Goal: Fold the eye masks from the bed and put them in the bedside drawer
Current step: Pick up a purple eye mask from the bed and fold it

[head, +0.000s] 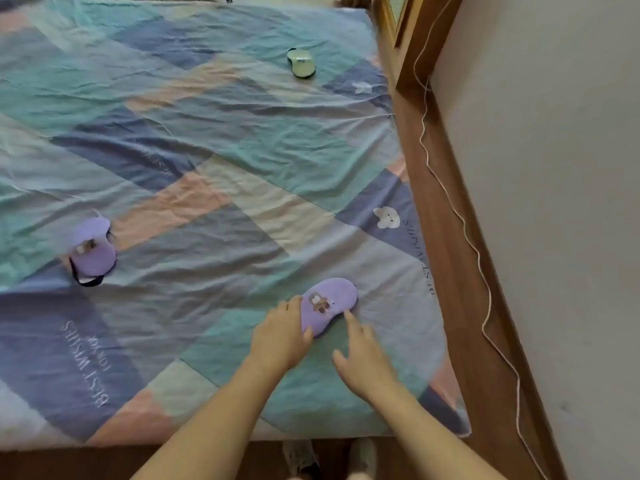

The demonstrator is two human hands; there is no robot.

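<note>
A purple eye mask point(330, 301) with a small brown print lies near the bed's front right corner. My left hand point(280, 336) rests on its near left end, fingers and thumb touching the fabric. My right hand point(362, 351) hovers just right of it with fingers apart, the index tip at the mask's lower edge. A second purple eye mask point(94, 251) with a dark strap lies at the left of the bed. A pale green eye mask point(301, 63) lies far off at the back right. No drawer is in view.
The bed carries a patchwork sheet point(207, 168) in teal, blue and pink. A wooden bed frame point(446, 220) runs along the right side by a white wall, with a thin white cord point(450, 199) trailing down it. My feet point(329, 459) stand at the bed's front edge.
</note>
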